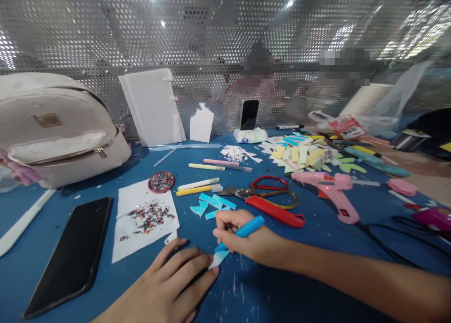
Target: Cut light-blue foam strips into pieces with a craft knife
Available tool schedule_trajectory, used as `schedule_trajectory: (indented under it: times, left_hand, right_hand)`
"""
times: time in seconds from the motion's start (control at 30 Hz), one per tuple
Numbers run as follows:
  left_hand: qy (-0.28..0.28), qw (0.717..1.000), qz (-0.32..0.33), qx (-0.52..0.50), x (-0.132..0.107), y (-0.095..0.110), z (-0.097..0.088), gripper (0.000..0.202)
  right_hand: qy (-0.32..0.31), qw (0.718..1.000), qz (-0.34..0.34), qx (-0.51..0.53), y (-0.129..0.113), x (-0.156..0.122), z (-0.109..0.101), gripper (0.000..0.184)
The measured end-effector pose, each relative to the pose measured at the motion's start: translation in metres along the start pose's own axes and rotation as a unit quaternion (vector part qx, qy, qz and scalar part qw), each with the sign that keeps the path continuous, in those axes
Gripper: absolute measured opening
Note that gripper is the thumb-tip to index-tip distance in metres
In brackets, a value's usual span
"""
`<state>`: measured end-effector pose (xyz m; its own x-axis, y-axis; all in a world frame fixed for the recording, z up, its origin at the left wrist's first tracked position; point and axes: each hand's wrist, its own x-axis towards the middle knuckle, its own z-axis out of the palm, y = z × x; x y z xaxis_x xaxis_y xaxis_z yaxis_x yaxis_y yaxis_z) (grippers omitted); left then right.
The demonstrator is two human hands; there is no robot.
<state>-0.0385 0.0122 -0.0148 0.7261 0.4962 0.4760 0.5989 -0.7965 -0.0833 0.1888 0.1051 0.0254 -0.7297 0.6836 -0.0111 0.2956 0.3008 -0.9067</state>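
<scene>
My right hand (pixel 243 236) is closed round a light blue marker (pixel 246 228), its tip down on a small white foam piece (pixel 219 257) that is partly coloured blue. My left hand (pixel 172 283) lies flat with fingers stretched out, pressing on the left end of that piece. Just beyond the hands lie several blue coloured foam pieces (pixel 211 203) on the blue table (pixel 303 248).
A black phone (pixel 72 255) lies at left beside white paper with confetti (pixel 146 219). Scissors (pixel 260 191), a red cutter (pixel 275 211), a pink glue gun (pixel 329 189) with its cable, markers (pixel 197 187) and coloured foam scraps (pixel 303 154) sit behind. A white backpack (pixel 56 130) stands far left.
</scene>
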Motion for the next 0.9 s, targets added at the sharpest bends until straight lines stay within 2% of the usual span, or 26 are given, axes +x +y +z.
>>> schedule_trajectory:
  times: [0.1,0.23,0.37,0.6,0.67,0.8,0.9]
  left_hand:
    - [0.011,1.000,-0.002,-0.004,0.0039,-0.0001,-0.0040,0.035]
    - [-0.025,1.000,0.005,-0.001,0.0079,0.0000,-0.0095,0.034]
    - [0.008,1.000,-0.003,-0.005,0.0023,0.0006,-0.0033,0.035]
    - [-0.005,1.000,-0.005,-0.014,0.0049,-0.0007,-0.0057,0.035]
    - [-0.004,1.000,-0.004,-0.013,0.0067,-0.0009,-0.0070,0.035]
    - [0.004,1.000,0.000,-0.004,0.0057,-0.0003,-0.0046,0.034]
    - [0.011,1.000,-0.001,-0.001,0.0031,0.0002,-0.0018,0.035]
  right_hand:
    - [-0.017,1.000,0.007,-0.008,-0.0021,-0.0002,-0.0005,0.037]
    - [-0.011,1.000,0.009,0.003,-0.0053,-0.0006,-0.0014,0.036]
    - [-0.020,1.000,0.002,0.000,-0.0043,-0.0008,-0.0011,0.038]
    - [-0.016,1.000,0.007,-0.002,-0.0014,-0.0011,0.0003,0.038]
    - [-0.005,1.000,0.005,0.002,-0.0016,-0.0010,0.0003,0.035]
    - [-0.022,1.000,0.005,-0.006,-0.0011,-0.0008,-0.0003,0.037]
    - [-0.005,1.000,0.004,0.000,-0.0004,-0.0010,-0.0009,0.035]
